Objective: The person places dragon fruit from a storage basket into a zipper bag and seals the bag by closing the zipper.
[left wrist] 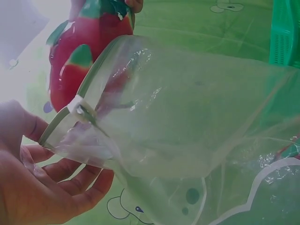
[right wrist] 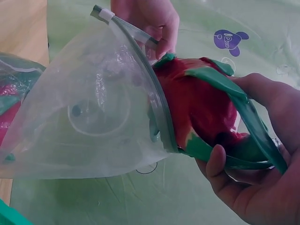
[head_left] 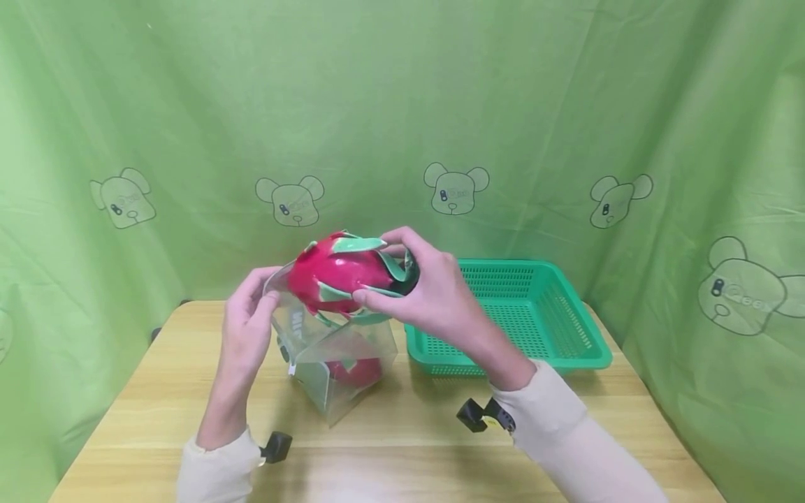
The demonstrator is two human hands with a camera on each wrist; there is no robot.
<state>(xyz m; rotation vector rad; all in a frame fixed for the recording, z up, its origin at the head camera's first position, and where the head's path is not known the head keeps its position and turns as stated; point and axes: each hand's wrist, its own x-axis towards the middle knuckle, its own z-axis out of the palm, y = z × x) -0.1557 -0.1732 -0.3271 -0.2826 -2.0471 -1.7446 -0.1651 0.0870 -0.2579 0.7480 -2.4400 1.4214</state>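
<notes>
A red dragon fruit with green scales (head_left: 339, 272) lies sideways at the mouth of a clear zipper bag (head_left: 308, 332). My right hand (head_left: 430, 286) grips the fruit by its leafy end, thumb on the near side. In the right wrist view the fruit's other end (right wrist: 192, 98) is at the bag's zip edge. The left hand (head_left: 248, 321) pinches the rim of the bag between thumb and fingers, near the white zip slider (left wrist: 79, 108). Low inside the bag sits a second red and green fruit (head_left: 355, 370), seen through the plastic.
A green perforated basket (head_left: 597, 349) stands on the wooden table (head_left: 390, 454) at the right, behind my right forearm. Green curtains (head_left: 390, 105) printed with bear heads hang behind the table and at both sides.
</notes>
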